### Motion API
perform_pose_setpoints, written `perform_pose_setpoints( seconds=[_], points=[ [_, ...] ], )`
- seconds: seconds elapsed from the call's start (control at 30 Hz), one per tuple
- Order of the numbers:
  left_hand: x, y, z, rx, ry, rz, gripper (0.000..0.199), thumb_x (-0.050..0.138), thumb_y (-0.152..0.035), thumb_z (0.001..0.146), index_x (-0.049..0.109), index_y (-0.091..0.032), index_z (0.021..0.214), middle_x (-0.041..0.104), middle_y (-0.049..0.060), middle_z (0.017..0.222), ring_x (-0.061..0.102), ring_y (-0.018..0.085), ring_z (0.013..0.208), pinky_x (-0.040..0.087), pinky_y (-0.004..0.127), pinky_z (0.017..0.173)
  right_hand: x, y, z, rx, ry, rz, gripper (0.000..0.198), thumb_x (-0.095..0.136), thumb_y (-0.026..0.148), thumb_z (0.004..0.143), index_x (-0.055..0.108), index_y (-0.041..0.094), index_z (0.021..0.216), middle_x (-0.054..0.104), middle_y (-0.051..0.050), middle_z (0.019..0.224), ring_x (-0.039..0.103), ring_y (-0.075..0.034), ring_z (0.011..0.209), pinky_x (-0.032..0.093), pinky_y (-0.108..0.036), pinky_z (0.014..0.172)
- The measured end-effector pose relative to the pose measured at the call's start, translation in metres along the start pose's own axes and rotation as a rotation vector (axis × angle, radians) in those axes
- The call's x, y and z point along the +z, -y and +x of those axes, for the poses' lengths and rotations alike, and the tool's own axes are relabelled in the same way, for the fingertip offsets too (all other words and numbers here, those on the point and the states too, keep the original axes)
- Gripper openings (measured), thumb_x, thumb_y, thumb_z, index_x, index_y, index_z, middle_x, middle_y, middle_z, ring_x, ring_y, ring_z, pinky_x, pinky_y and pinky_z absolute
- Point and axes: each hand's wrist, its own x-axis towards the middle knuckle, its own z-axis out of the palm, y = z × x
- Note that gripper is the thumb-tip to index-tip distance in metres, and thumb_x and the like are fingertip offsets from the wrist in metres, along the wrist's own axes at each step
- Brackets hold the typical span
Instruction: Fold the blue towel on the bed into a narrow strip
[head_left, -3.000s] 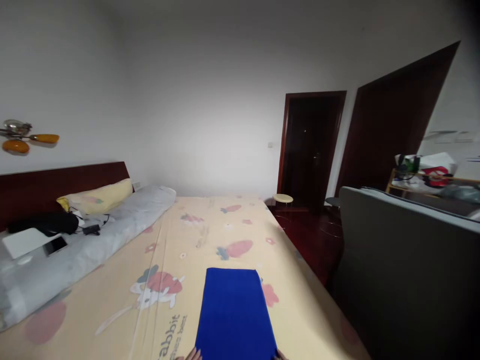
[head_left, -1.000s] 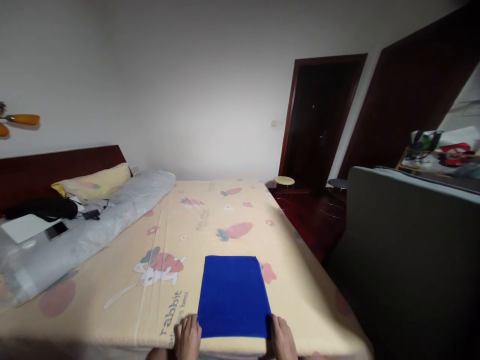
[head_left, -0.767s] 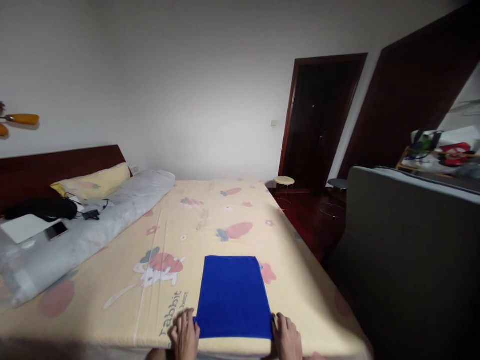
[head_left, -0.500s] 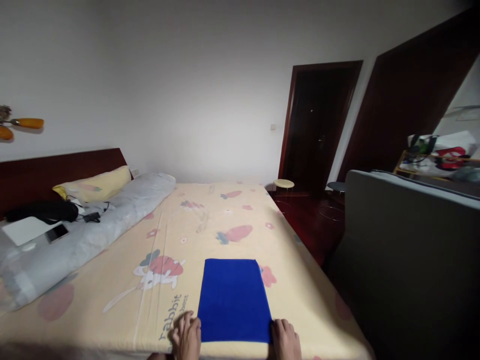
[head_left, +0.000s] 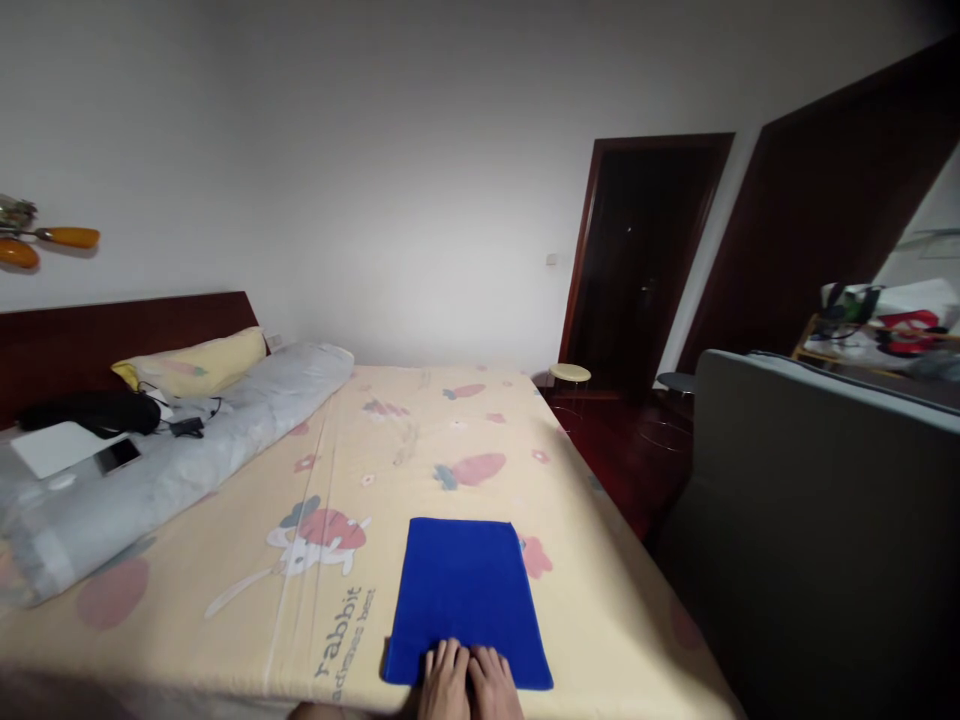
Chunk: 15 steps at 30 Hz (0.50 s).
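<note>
So there's one folded blue cloth lying flat near the foot edge of the bed, and both hands, left hand and right hand, rest side by side, fingers flat, on its near edge, gripping nothing.

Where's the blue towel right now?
The blue towel lies flat at the bed's near edge, under both hands, right of the rabbit print.

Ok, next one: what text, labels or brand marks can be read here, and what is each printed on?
"rabbit": large grey letters on the yellow bedsheet, left of the blue cloth.
A smaller line of print beside it on the sheet is too blurred to read.
Phone and items on the shelf at right: no readable marks.
</note>
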Motion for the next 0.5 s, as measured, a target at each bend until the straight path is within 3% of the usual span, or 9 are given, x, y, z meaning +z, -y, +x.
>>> perform_pose_setpoints(
  seconds=[0.1, 0.3, 0.4, 0.5],
  points=[
    [-0.006, 0.019, -0.007, -0.011, -0.01, 0.009, 0.05, 0.04, -0.025, 0.082, 0.053, -0.029, 0.13, 0.053, 0.007, 0.145, 0.042, 0.028, 0.137, 0.034, 0.049, 0.115, -0.004, -0.007, -0.006, 0.122, 0.016, 0.023, 0.031, 0.059, 0.027, 0.074, 0.064, 0.031, 0.104, 0.071, -0.001, 0.108, 0.063, -0.023, 0.098, 0.044, -0.034, 0.087],
    [-0.05, 0.09, -0.037, 0.02, -0.164, 0.105, 0.047, 0.042, -0.025, 0.081, 0.057, -0.03, 0.126, 0.062, 0.008, 0.135, 0.052, 0.029, 0.128, 0.043, 0.05, 0.107, -0.05, -0.074, -0.041, 0.178, 0.021, 0.056, 0.034, 0.051, 0.032, 0.082, 0.061, 0.032, 0.114, 0.069, -0.001, 0.115, 0.06, -0.019, 0.103, 0.043, -0.031, 0.087],
    [-0.058, 0.101, -0.044, 0.039, -0.17, 0.127, 0.052, 0.042, -0.018, 0.079, 0.056, -0.032, 0.126, 0.062, 0.004, 0.135, 0.052, 0.025, 0.128, 0.042, 0.046, 0.108, -0.059, -0.087, -0.05, 0.203, 0.046, 0.052, 0.04, 0.054, 0.031, 0.079, 0.059, 0.031, 0.118, 0.067, -0.002, 0.121, 0.059, -0.021, 0.107, 0.042, -0.033, 0.089],
    [-0.057, 0.094, -0.042, -0.006, -0.145, 0.142, 0.055, 0.041, -0.014, 0.076, 0.055, -0.03, 0.127, 0.06, 0.003, 0.138, 0.048, 0.025, 0.132, 0.037, 0.048, 0.113, -0.056, -0.084, -0.049, 0.232, 0.077, 0.054, 0.045, 0.054, 0.029, 0.075, 0.057, 0.029, 0.12, 0.065, -0.004, 0.122, 0.057, -0.023, 0.109, 0.041, -0.036, 0.091]
  ],
)
